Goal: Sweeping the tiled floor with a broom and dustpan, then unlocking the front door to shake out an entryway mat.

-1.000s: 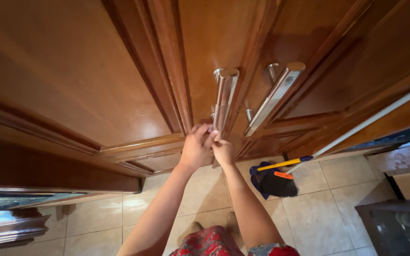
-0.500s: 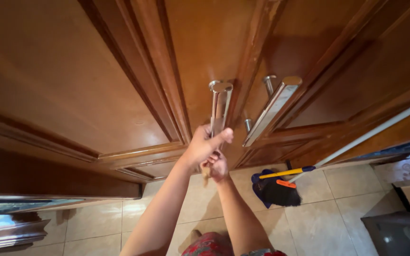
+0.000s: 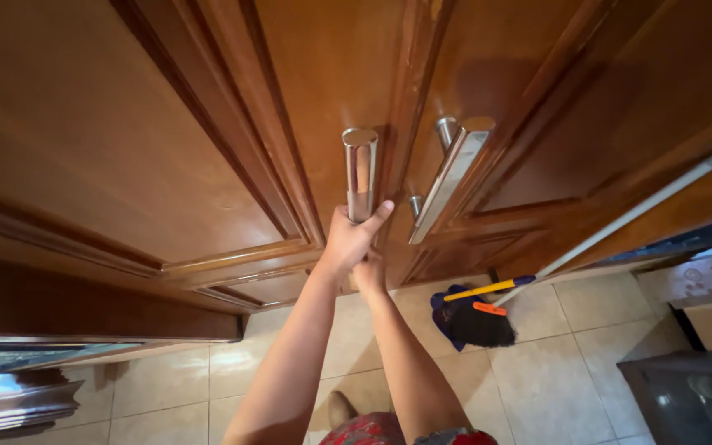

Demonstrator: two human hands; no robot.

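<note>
Both hands have shifted: the left hand (image 3: 349, 239) now wraps its fingers round the left door's steel handle (image 3: 360, 173), higher than before, the right hand (image 3: 368, 272) tucked beneath, its fingers hidden.

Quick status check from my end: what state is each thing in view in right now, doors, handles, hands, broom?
Left door: shut.
Right door: shut.
Left handle: upright on its door, lower end gripped.
Right handle: free, untouched.
Left hand: closed around the left handle.
Right hand: just below the left hand, grip hidden.
Broom: leaning against the cabinet, head on the tiled floor.
</note>
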